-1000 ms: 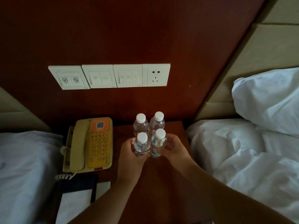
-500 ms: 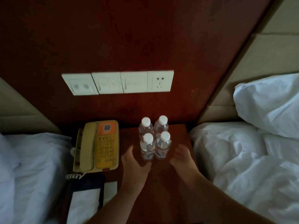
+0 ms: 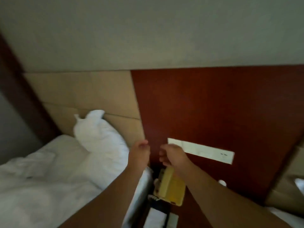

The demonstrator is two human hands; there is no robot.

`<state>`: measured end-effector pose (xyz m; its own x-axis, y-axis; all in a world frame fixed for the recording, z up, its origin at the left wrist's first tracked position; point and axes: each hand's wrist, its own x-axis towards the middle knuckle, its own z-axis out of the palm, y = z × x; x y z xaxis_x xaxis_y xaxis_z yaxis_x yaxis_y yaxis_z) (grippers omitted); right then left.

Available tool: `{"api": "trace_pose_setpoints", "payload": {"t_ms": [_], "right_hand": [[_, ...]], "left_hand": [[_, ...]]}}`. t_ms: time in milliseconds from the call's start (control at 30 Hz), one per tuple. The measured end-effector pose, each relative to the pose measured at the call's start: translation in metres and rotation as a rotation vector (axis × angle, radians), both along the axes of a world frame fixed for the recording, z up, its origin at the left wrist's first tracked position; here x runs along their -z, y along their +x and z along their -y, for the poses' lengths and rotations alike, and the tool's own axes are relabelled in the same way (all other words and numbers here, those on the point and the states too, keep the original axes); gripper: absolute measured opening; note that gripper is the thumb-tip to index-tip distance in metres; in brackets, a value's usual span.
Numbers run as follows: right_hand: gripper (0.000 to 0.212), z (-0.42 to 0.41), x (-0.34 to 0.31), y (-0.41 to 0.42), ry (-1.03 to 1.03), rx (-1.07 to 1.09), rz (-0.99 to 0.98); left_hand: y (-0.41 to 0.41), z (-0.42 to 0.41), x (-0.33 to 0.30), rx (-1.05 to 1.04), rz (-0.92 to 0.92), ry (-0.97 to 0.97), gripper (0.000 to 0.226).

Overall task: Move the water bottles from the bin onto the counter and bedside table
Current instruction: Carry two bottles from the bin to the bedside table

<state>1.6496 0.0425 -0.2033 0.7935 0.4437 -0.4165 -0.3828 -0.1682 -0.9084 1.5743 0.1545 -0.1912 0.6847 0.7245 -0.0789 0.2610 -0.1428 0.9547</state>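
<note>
The view is blurred and tilted. My left hand (image 3: 139, 153) and my right hand (image 3: 172, 157) hang in the air in front of the red wood wall panel, fingers loosely curled, holding nothing. Of the water bottles only one white cap (image 3: 222, 182) shows, just past my right forearm; the others are hidden behind that arm. A strip of the dark red bedside table (image 3: 190, 216) shows below my right forearm. The bin is out of view.
A yellow telephone (image 3: 171, 188) lies on the table under my right hand, with a white notepad (image 3: 154, 218) in front of it. The white switch panel (image 3: 205, 151) is on the wall. A bed with a white pillow (image 3: 98, 134) fills the left; another bed's edge (image 3: 297, 183) is at right.
Both hands have let go of the bottles and lifted away from the table. The camera has swung up and to the left, so the bottles slid out of sight.
</note>
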Motion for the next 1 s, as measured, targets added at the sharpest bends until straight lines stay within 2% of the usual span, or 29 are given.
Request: {"api": "trace_pose_setpoints", "payload": {"t_ms": [100,200,367,433,700,1000], "right_hand": [[0.021,-0.048,-0.084,-0.042,0.120,-0.118,0.108],[0.014,-0.090,-0.152,-0.097,0.188,-0.268,0.206],[0.015,-0.157,-0.239,-0.225,0.294,-0.537,0.294],[0.020,-0.177,-0.262,-0.295,0.333,-0.658,0.292],[0.013,-0.197,-0.286,-0.594,0.454,-1.084,0.256],[0.018,-0.151,-0.264,-0.907,0.397,-1.403,0.199]], "left_hand": [[-0.057,-0.031,-0.088,-0.094,0.096,0.025,0.022],[-0.128,-0.059,-0.158,-0.270,0.167,0.050,0.020],[-0.277,-0.089,-0.238,-0.515,0.304,0.092,0.011],[-0.350,-0.091,-0.256,-0.646,0.314,0.133,0.015],[-0.664,-0.048,-0.282,-1.100,0.285,0.242,0.013],[-0.971,0.071,-0.271,-1.509,0.157,0.273,0.016]]}}
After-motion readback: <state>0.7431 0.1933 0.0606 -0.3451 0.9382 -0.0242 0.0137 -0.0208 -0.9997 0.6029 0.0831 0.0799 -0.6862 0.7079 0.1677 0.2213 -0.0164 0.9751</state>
